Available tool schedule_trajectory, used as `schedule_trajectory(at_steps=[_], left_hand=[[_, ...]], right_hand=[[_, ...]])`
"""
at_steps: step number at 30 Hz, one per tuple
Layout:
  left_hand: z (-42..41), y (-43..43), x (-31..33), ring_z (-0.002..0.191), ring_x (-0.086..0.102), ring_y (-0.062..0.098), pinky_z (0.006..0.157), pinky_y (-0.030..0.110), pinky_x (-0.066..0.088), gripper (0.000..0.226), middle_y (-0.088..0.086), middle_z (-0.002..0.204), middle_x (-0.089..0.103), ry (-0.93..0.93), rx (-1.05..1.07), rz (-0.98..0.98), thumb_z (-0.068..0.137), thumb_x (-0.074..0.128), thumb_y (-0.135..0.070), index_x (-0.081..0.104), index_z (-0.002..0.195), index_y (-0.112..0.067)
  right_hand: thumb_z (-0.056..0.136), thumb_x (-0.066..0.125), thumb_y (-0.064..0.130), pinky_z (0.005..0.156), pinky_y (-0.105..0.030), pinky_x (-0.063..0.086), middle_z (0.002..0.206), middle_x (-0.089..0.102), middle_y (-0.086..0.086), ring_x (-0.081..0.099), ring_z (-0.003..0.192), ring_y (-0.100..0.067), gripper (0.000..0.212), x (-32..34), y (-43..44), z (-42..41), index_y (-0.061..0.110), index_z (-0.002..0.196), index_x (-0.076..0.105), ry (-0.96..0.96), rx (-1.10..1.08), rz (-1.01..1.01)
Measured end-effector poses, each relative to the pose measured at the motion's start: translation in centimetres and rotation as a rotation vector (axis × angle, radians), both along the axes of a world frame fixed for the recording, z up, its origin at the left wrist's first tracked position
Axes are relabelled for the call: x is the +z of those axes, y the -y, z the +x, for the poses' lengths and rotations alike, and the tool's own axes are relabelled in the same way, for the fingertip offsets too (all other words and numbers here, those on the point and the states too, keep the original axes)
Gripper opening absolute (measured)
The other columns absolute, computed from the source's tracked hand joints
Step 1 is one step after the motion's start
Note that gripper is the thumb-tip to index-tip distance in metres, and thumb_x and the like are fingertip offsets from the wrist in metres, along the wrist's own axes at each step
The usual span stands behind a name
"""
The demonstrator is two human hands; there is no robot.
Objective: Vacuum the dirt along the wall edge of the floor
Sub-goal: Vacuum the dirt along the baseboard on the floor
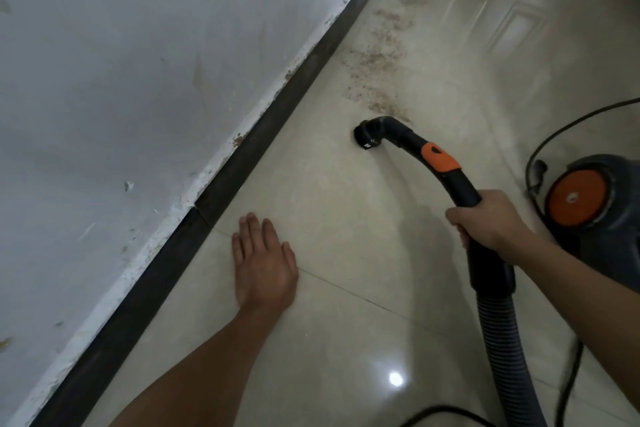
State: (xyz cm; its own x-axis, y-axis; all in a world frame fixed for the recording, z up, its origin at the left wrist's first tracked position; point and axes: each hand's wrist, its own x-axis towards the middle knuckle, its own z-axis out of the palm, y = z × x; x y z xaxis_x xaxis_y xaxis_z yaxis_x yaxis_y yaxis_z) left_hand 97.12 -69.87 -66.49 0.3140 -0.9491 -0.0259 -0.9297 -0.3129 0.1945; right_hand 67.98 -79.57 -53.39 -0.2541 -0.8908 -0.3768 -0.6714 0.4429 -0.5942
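Head: right fingers (462,234) grip handle (462,184); left fingers (258,230) flat

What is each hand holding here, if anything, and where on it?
The right hand grips the vacuum's black handle tube, just above the ribbed hose and below the orange collar. The left hand holds nothing; it lies flat on the floor.
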Motion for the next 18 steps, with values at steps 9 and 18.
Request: schedule_trajectory(at_steps=[9, 18], left_hand=[[0.0, 0.1, -0.1, 0.142, 0.03, 0.038, 0.116, 0.051, 0.026, 0.064, 0.027, 0.149, 0.035, 0.004, -0.004, -0.002, 0.094, 0.021, -0.034, 0.045, 0.139, 0.004], [0.1, 1.4, -0.4, 0.142, 0.03, 0.038, 0.116, 0.052, 0.025, 0.065, 0.028, 0.15, 0.034, 0.039, -0.132, 0.001, 0.094, 0.019, -0.035, 0.043, 0.14, 0.005]], right_hand=[[0.075, 0.069, 0.005, 0.044, -0.026, 0.046, 0.051, 0.061, -0.012, 0.053, 0.038, -0.022, 0.009, -0.1, -0.1, -0.4, 0.001, 0.073, 0.061, -0.08, 0.066, -0.008], [0.076, 0.068, -0.001, 0.045, -0.026, 0.047, 0.059, 0.059, -0.017, 0.053, 0.042, -0.025, 0.008, -0.3, 2.1, -5.0, -0.005, 0.078, 0.062, -0.036, -0.265, -0.046]])
